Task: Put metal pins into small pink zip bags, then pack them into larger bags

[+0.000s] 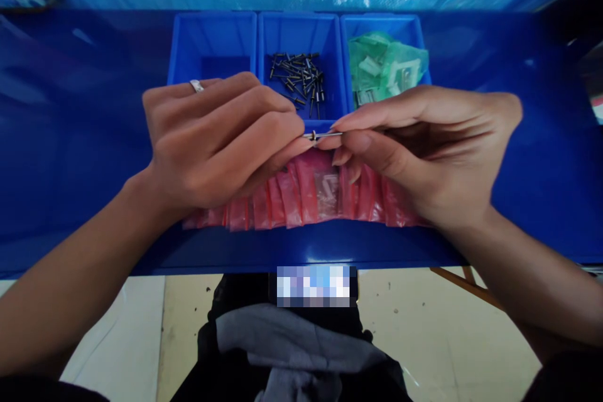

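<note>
Between my two hands is a blind rivet (pixel 325 135), a thin metal pin with a small flange, lying roughly level. The fingers of my left hand (pixel 217 144) are closed on its left end, and most of that end is hidden by them. On the other side, my right hand (pixel 438 151) pinches the pin's right end between thumb and forefinger. Just beneath both hands lies a row of small pink zip bags (pixel 294 198) on the blue table (pixel 85 138); one bag in the row looks clear, with a pale piece inside.
Three blue bins stand side by side behind my hands: a left bin (pixel 214 44), a middle bin (pixel 299 31) with many loose rivets (pixel 299 72), and a right bin (pixel 417 28) holding green plastic bags (pixel 389 66) with pale parts. A blurred-out phone (pixel 313 286) is at the lap.
</note>
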The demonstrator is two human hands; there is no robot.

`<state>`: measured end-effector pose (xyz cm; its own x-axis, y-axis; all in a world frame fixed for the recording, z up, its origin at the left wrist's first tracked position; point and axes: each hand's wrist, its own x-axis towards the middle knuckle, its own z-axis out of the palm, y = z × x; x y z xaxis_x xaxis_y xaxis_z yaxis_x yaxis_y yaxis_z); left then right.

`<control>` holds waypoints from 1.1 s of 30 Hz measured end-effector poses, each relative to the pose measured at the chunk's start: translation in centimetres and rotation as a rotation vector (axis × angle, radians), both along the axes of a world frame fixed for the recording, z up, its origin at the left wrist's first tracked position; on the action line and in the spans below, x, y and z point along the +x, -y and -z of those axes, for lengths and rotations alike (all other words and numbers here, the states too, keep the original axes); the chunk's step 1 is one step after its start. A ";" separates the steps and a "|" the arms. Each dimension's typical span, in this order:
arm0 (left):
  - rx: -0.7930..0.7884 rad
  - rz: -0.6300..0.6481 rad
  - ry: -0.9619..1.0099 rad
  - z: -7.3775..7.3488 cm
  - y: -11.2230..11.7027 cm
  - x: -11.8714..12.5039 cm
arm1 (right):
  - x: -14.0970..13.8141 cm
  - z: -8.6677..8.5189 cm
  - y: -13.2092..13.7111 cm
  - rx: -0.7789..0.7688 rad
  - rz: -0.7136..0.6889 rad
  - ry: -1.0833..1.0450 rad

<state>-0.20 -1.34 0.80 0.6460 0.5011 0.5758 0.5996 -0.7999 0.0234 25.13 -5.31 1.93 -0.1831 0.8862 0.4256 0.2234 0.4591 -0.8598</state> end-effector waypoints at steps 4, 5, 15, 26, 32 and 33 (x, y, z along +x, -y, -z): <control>0.164 -0.030 0.017 -0.2 0.0 -0.2 | 0.0 0.3 -0.1 0.035 0.084 0.029; 0.167 -0.069 0.034 -0.2 -0.2 -0.1 | 0.0 0.3 -0.2 0.023 0.090 0.015; -0.004 -0.151 -0.011 1.1 -2.5 -0.3 | 1.7 1.1 -1.2 0.512 -0.213 0.667; 0.124 -0.113 0.030 1.6 -2.6 0.1 | 1.3 2.0 -1.2 0.822 -0.155 1.098; 0.161 -0.100 0.038 1.5 -2.6 0.4 | 1.1 1.8 -0.7 0.784 -0.171 1.196; 0.169 -0.095 0.036 1.5 -2.6 0.4 | 1.2 1.8 -0.8 0.783 -0.171 1.177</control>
<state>0.16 1.25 -0.67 0.5774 0.4535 0.6789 0.6741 -0.7340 -0.0831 26.32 -4.48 0.15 -0.8471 0.4285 0.3145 0.5125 0.8153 0.2694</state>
